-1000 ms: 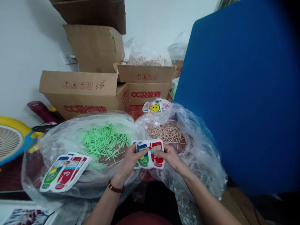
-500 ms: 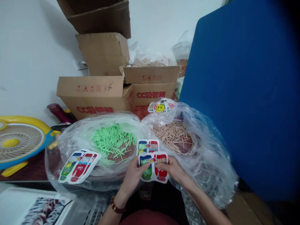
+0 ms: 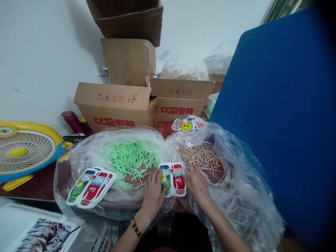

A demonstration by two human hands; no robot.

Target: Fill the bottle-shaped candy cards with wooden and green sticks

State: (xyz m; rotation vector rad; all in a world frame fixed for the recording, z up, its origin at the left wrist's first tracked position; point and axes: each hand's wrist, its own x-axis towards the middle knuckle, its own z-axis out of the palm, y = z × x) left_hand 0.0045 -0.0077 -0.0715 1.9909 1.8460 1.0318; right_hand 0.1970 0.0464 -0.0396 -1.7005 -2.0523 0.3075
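A small printed packet with green and red bottle pictures lies where two clear bags meet. My left hand lies flat with its stretched fingers over the packet's left edge. My right hand rests flat against its right edge, fingers straight, on the bag of tan sticks. The bag of green sticks is just left of my left hand. A small pile of larger bottle-print packets lies on that bag's left side.
Cardboard boxes with red print stand stacked against the white wall behind the bags. A yellow and blue fan sits at the left. A large blue panel fills the right side. A smiley-face packet lies behind the tan sticks.
Both hands lowered the packet they held up onto a packet lying on the bags, and now lie flat beside it. The view has shifted left.
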